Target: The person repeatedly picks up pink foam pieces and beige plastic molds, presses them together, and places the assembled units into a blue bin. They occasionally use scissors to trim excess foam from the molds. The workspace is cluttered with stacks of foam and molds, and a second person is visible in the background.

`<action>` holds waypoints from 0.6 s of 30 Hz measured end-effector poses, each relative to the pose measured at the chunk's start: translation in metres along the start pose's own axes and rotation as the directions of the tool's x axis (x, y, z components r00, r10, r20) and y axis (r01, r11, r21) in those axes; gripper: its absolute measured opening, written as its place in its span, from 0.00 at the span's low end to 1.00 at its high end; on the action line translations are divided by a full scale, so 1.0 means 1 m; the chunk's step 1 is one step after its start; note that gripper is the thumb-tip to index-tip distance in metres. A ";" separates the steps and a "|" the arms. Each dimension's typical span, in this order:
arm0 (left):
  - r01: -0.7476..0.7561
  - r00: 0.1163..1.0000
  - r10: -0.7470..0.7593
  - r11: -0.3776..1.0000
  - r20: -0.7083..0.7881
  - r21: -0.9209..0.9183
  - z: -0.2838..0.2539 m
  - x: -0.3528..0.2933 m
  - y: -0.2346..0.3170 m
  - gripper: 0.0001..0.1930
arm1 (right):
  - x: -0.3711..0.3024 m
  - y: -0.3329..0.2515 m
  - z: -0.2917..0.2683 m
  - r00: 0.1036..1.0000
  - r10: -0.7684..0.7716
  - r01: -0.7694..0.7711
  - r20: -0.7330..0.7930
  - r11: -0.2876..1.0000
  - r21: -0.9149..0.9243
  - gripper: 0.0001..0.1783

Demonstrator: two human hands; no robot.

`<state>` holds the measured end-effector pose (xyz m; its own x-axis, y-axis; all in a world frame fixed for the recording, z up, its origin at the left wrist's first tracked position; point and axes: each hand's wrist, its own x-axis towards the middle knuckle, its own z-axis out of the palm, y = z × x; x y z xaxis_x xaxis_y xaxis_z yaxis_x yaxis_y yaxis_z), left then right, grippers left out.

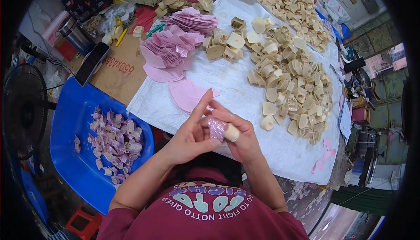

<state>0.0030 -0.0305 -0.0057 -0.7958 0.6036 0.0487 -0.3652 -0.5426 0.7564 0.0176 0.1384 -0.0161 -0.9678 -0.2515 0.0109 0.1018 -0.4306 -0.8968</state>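
Both hands meet in front of my chest, at the near edge of the table, around one beige plastic shoe heel (232, 133). A pink glittery cover piece (217, 127) lies wrapped over part of that heel. My left hand (186, 138) presses its thumb on the cover, its index finger pointing up. My right hand (246, 143) is closed round the heel from the other side; its fingertips are partly hidden. Just beyond the hands, loose pink cover pieces (186, 94) lie flat on the white cloth.
Stacks of pink pieces (175, 47) stand behind, beside a large heap of bare beige heels (297, 82) on the white cloth (210, 76). At left, a blue basin (65, 152) holds many pink-covered heels (118, 139). A phone (92, 64), a tumbler (75, 33) and a fan (24, 108) are nearby.
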 end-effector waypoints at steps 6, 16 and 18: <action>-0.423 0.901 0.177 0.157 0.396 0.892 -0.014 0.012 0.019 0.44 | -0.011 -0.018 -0.010 0.920 0.303 -0.299 -0.249 0.953 0.055 0.19; -0.243 0.966 0.123 0.115 0.229 0.963 -0.011 0.004 0.026 0.26 | -0.017 -0.020 -0.007 0.973 0.100 -0.165 -0.208 0.931 -0.326 0.11; -0.268 0.954 0.156 0.062 0.256 0.961 -0.006 0.006 0.028 0.25 | -0.018 -0.020 -0.006 0.977 0.051 -0.121 -0.205 0.930 -0.348 0.11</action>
<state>-0.0155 -0.0457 0.0120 -0.6923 0.6410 0.3313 0.6552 0.3661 0.6608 0.0316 0.1567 -0.0010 -0.9880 -0.0898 -0.1254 0.1317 -0.0682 -0.9889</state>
